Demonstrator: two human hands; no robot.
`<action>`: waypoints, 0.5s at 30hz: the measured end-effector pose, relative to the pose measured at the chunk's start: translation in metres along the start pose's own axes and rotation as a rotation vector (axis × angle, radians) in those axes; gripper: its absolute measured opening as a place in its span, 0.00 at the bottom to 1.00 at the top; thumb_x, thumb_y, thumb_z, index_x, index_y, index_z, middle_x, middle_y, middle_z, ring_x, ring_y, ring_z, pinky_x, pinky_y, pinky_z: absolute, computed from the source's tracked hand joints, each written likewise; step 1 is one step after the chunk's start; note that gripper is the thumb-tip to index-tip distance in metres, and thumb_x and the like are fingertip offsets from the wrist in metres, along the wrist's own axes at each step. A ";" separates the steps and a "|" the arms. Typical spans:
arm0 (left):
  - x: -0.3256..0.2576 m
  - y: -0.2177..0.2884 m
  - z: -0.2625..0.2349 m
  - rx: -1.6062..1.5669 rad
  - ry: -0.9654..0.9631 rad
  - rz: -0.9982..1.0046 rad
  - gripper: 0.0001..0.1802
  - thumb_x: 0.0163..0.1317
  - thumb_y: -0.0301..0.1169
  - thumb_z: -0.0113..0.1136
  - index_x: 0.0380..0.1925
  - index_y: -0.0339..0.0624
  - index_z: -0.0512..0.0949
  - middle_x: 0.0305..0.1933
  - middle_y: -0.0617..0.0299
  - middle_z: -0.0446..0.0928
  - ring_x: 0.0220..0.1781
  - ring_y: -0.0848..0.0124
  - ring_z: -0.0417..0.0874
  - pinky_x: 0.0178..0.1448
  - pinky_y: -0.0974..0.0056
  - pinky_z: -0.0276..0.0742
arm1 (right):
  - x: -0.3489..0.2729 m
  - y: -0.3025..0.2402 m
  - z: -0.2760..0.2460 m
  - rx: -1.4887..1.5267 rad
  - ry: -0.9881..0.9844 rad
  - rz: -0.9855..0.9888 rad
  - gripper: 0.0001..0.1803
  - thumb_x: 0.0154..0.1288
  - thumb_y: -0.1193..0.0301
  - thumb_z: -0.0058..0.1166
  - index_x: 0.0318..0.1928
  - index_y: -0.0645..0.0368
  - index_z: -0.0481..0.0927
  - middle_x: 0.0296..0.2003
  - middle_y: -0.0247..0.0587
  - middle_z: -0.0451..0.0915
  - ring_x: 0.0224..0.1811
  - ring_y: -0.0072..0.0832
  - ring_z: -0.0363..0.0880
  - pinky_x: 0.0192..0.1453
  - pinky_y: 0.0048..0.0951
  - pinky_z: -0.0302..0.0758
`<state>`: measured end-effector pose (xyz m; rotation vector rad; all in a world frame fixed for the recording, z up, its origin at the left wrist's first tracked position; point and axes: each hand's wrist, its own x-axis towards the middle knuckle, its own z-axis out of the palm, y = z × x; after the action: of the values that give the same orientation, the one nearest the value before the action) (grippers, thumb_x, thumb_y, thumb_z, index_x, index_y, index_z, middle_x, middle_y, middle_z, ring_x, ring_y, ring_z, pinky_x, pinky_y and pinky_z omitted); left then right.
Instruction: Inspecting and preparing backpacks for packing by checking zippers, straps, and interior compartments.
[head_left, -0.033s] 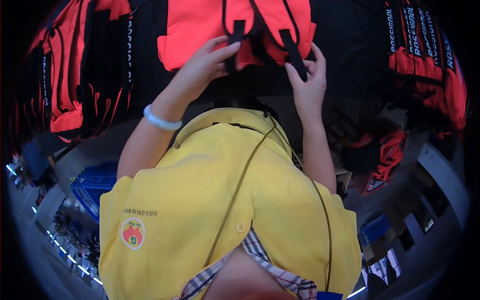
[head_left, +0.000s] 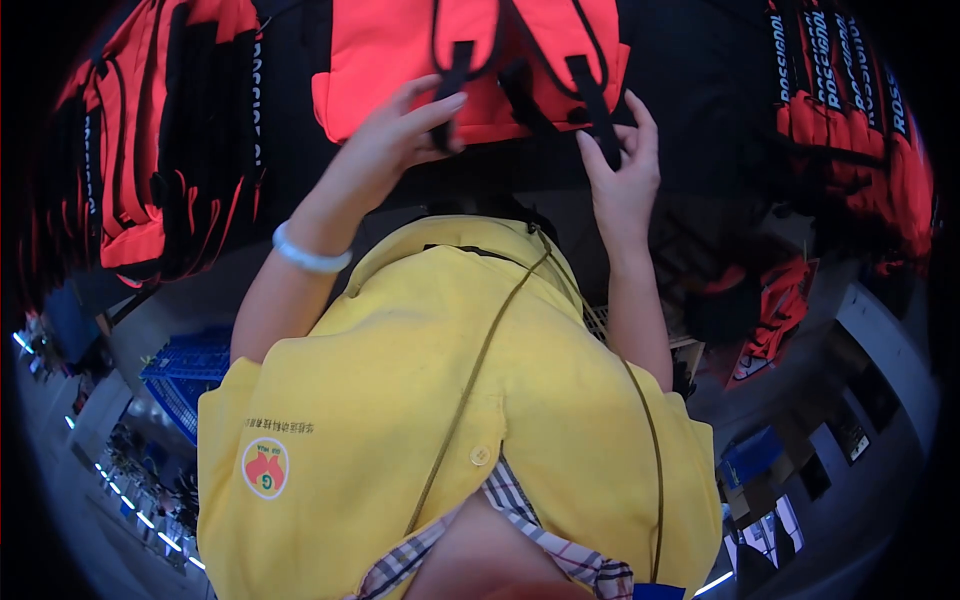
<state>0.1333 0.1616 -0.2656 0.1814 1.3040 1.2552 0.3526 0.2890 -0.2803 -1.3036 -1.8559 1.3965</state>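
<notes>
An orange-red backpack (head_left: 400, 50) with black straps lies at the top centre, on a dark surface. My left hand (head_left: 395, 135), with a white band (head_left: 310, 258) on its wrist, pinches the left black strap (head_left: 452, 75) between fingers and thumb. My right hand (head_left: 625, 175) closes on the right black strap (head_left: 592, 95) near its lower end. Both forearms reach up from my yellow shirt (head_left: 450, 400), which fills the middle of the view and hides what lies below the bag.
More red and black backpacks are stacked at the left (head_left: 130, 170) and at the right (head_left: 850, 130). A smaller red bag (head_left: 775, 310) lies lower right. A blue crate (head_left: 185, 375) stands at the left. A thin cord (head_left: 470, 370) runs down my shirt.
</notes>
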 end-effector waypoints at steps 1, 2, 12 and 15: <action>-0.016 0.005 -0.011 0.061 0.013 0.003 0.37 0.63 0.40 0.64 0.65 0.33 0.61 0.35 0.64 0.76 0.34 0.77 0.76 0.48 0.70 0.77 | -0.008 -0.002 -0.010 -0.134 0.064 -0.092 0.34 0.60 0.74 0.64 0.66 0.57 0.65 0.36 0.38 0.79 0.30 0.22 0.78 0.37 0.22 0.76; -0.031 0.013 -0.025 0.117 0.025 -0.007 0.37 0.62 0.39 0.65 0.66 0.35 0.61 0.35 0.64 0.75 0.33 0.77 0.75 0.46 0.70 0.77 | -0.015 -0.005 -0.018 -0.069 0.087 -0.038 0.32 0.60 0.75 0.64 0.65 0.55 0.68 0.35 0.38 0.78 0.33 0.22 0.80 0.39 0.24 0.77; -0.068 0.002 -0.050 0.585 0.269 0.292 0.12 0.68 0.27 0.58 0.49 0.34 0.79 0.43 0.60 0.81 0.43 0.75 0.82 0.48 0.73 0.77 | -0.049 0.009 -0.042 -0.286 -0.004 -0.025 0.22 0.60 0.76 0.63 0.56 0.59 0.76 0.35 0.42 0.82 0.36 0.27 0.82 0.44 0.27 0.77; -0.034 -0.006 -0.005 0.512 0.081 0.278 0.14 0.69 0.33 0.57 0.48 0.34 0.78 0.43 0.58 0.82 0.42 0.74 0.84 0.46 0.72 0.79 | -0.046 -0.003 -0.031 -0.250 0.042 -0.190 0.11 0.62 0.77 0.60 0.46 0.64 0.82 0.36 0.42 0.82 0.34 0.29 0.80 0.42 0.26 0.75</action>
<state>0.1410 0.1303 -0.2511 0.7011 1.6966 1.1414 0.3966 0.2626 -0.2588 -1.2222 -2.1160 1.0589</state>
